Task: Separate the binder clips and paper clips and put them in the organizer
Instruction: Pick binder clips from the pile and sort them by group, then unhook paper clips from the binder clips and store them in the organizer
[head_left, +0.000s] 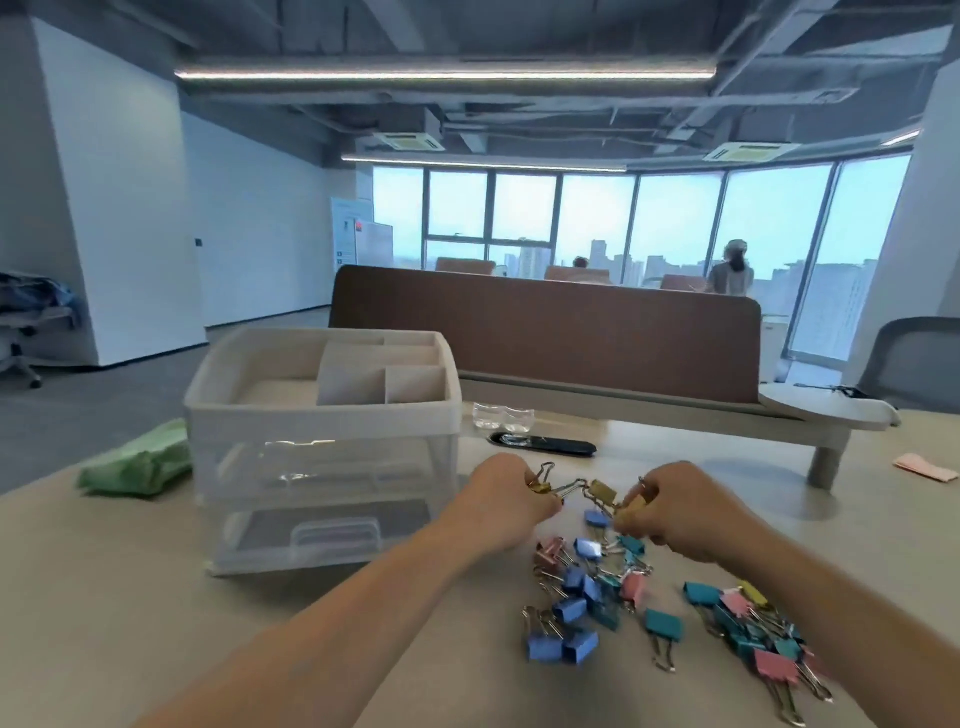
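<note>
A white organizer (322, 410) with top compartments and two clear drawers stands at the left of the table. My left hand (506, 501) pinches a yellow binder clip (540, 483) just right of it. My right hand (675, 512) grips another yellow binder clip (631, 506). Between my hands a third yellow clip (602, 491) hangs linked to them by its wire handles. Below lie several blue, teal and pink binder clips in a pile (587, 587), with a second pile (753, 629) further right.
A green packet (137, 462) lies left of the organizer. A clear plastic container (503, 415) and a black oval item (543, 442) sit behind my hands. A brown desk divider (545, 332) runs across the back. A pink item (927, 466) lies at far right.
</note>
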